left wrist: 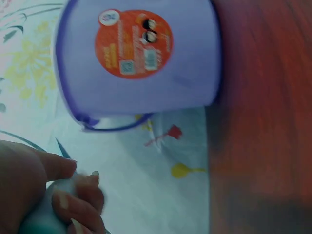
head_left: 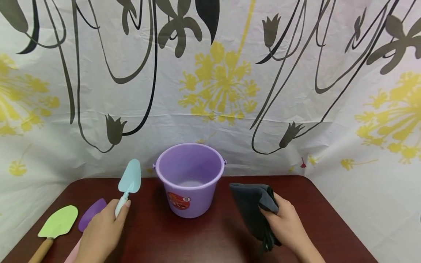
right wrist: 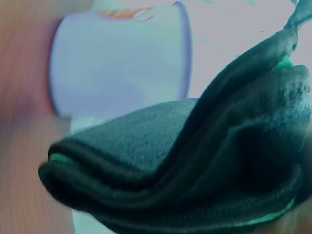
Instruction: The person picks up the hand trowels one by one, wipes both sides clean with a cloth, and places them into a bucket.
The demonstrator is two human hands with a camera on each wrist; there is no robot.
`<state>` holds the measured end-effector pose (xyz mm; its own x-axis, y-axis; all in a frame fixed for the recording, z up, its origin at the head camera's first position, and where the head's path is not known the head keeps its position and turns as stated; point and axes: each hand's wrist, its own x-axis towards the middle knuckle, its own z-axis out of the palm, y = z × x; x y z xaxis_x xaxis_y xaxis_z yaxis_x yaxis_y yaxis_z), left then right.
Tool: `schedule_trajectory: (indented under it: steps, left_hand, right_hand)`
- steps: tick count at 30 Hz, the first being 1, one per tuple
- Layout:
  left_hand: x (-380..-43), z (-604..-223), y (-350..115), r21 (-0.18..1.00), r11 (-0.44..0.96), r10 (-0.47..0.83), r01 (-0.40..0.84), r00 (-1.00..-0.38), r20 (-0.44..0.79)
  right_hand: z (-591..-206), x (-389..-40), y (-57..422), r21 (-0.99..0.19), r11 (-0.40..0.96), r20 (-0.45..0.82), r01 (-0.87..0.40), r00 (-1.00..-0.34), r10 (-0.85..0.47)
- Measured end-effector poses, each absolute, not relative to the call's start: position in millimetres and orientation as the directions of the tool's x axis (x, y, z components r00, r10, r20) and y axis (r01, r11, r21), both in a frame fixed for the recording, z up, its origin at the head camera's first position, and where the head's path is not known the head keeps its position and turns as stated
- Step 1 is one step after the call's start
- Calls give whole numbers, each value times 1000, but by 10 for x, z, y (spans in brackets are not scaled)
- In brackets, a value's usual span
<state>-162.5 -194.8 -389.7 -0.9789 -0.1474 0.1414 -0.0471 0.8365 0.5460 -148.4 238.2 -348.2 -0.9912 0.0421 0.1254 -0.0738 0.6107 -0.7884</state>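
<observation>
My left hand (head_left: pixel 103 228) grips the handle of a light blue trowel (head_left: pixel 130 178), its blade tilted upward to the left of a purple bucket (head_left: pixel 192 197). In the left wrist view, curled fingers wrap the trowel's handle (left wrist: pixel 46 214). My right hand (head_left: pixel 287 223) holds a folded dark grey cloth (head_left: pixel 250 204) above the table, right of the bucket. The cloth (right wrist: pixel 141 141) covers much of the right wrist view and hides most of that hand's fingers. The bucket stands upright with a red-orange round label on its front.
A green trowel (head_left: pixel 60 221) with a wooden handle lies at the table's left. Beside it is a purple trowel (head_left: pixel 92 213) with a pink handle, partly behind my left hand. The dark red-brown table (head_left: pixel 184 241) ends against a patterned white curtain (head_left: pixel 230 146).
</observation>
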Motion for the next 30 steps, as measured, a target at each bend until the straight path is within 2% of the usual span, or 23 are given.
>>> schedule_trajectory:
  steps: [8,13,18,26,30]
  left_hand:
    - [-1526,-3581,-1617,603,797,-137,47,-957,256]
    - [-1497,-3421,-1292,687,713,-114,137,-945,307]
    - [-1481,-3317,-1027,746,634,-110,203,-932,347]
    - [-1498,-3227,-833,769,601,-48,218,-950,307]
    - [-1480,-3181,-809,759,599,-8,256,-946,325]
  right_hand:
    - [-3310,-1419,2131,-869,481,151,-115,-988,37]
    - [-3248,-1398,1967,-913,380,163,-148,-987,7]
    - [-3177,-1400,1819,-951,283,134,-128,-991,2]
    - [-3063,-1440,1683,-983,166,85,-76,-995,50]
    - [-3020,-1469,1663,-990,123,77,-68,-995,67]
